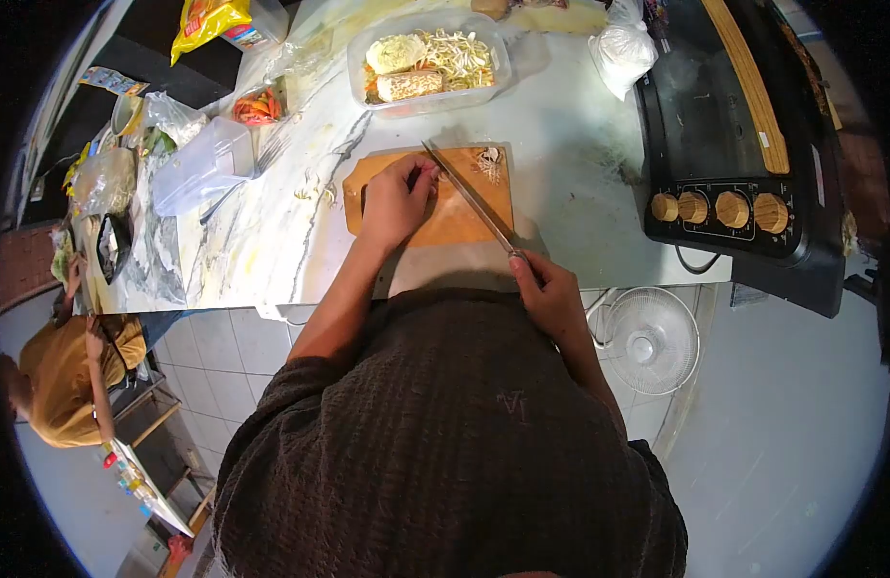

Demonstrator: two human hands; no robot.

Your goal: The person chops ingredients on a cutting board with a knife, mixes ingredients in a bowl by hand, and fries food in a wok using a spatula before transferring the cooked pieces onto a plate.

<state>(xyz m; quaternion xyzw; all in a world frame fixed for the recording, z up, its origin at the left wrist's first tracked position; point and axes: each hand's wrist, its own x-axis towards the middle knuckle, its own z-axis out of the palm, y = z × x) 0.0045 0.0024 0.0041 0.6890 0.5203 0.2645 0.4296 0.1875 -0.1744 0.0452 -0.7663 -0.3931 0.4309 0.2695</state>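
My right hand (547, 291) is wrapped round the handle of a long knife (472, 199). The blade slants up and left across the wooden cutting board (453, 223). On the board's left half is my left hand (399, 200), its fingers pinched together close to the blade. A small pale piece may be at the fingertips, but its kind cannot be made out. Small whitish scraps (488, 164) lie at the board's upper right corner. Behind the board stands a clear plastic container (429, 102) holding bean sprouts, a cabbage piece and a pale block.
A black oven (724, 125) with wooden knobs stands at the right, near a bag of white powder (624, 56). Left are an empty plastic box (206, 169), a fork (270, 154) and a bag of red chillies (258, 106). Another person (74, 380) is at far left.
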